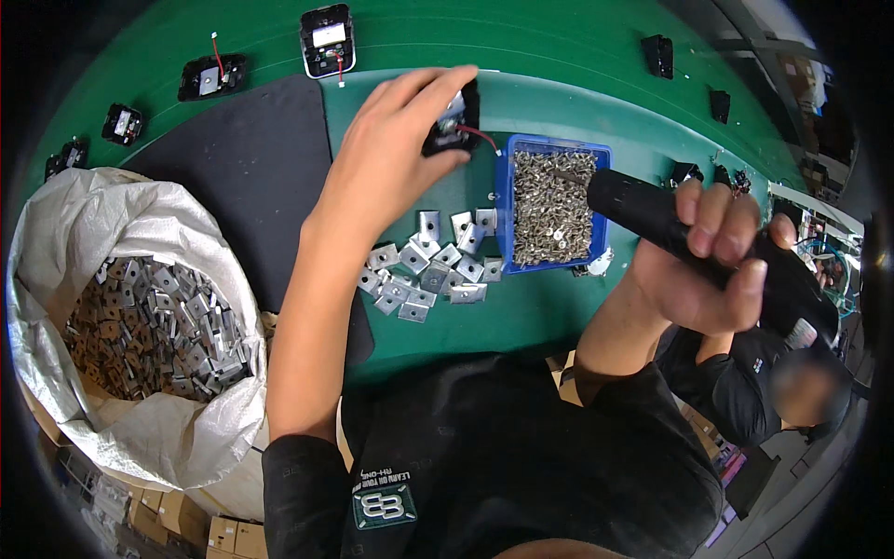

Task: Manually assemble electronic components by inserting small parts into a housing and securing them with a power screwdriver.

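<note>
My left hand (396,130) is closed on a black plastic housing (473,110) at the middle of the green table; a red wire with a small white plug trails from it toward the right. My right hand (703,265) is wrapped round a black electric screwdriver (638,200). Its front end reaches over the right edge of a blue bin (504,210) full of small silver screws (551,210). Whether the tip touches the screws I cannot tell. Several square metal plates (433,275) with holes lie loose between my left forearm and the bin.
At the left stands a white woven sack (140,438) heaped with metal plates (168,326), beside a black mat (247,168). More black housings (328,42) rest on the green strip (512,42) along the far side. A co-worker (736,387) sits at the right.
</note>
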The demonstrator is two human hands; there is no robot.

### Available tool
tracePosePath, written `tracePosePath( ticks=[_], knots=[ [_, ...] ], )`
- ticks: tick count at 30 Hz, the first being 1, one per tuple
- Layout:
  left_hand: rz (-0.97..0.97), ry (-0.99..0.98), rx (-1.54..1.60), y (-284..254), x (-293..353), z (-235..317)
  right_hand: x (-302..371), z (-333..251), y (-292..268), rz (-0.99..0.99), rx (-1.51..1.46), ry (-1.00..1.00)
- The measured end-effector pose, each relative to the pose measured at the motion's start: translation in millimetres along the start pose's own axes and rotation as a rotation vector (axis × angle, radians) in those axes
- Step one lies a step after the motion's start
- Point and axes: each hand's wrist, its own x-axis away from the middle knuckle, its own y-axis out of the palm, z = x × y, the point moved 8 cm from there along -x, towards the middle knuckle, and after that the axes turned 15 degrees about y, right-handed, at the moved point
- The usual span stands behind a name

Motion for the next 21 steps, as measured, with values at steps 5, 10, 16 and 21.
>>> tracePosePath(
  ticks=[5,10,16,21],
  knots=[
    [0.007,0.062,-0.013,23.0,-41.6,-22.4,2.1,14.7,-8.8,0.151,0.090,-0.033],
    [-0.176,-0.162,-0.027,22.2,-75.2,-25.5,-1.9,17.7,-13.5,0.208,0.199,-0.029],
    [-0.136,-0.116,-0.124,14.1,-74.0,-23.3,-8.2,25.8,-12.9,0.238,0.220,0.030],
    [0.521,0.517,-0.004,-8.7,-54.0,-6.7,-9.9,12.9,-15.2,0.164,0.116,-0.002]
  ],
)
